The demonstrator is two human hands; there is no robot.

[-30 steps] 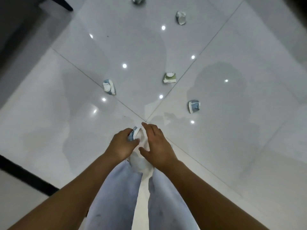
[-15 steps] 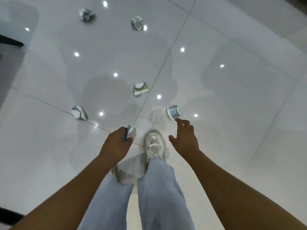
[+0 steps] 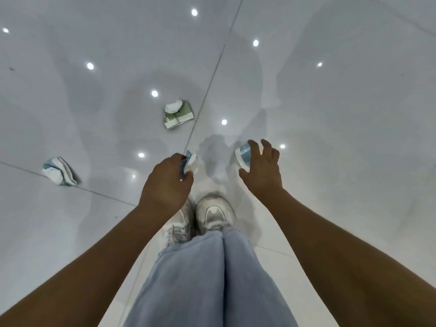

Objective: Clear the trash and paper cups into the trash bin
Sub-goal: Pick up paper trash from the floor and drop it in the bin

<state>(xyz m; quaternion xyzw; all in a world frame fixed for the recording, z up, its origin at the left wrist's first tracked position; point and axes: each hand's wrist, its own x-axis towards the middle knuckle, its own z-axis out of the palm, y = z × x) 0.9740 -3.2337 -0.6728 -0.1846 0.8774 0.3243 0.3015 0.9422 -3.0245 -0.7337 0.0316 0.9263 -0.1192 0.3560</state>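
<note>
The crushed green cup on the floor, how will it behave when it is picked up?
The crushed green cup looks flattened paper, so probably light and soft, giving under the fingers. Being squashed, it likely will not roll.

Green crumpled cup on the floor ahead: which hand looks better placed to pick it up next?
Probably neither is free. The left hand already grips a crumpled blue cup, and the right hand is closing round another blue cup. The green cup lies ahead on the left, so the left is nearer.
</note>
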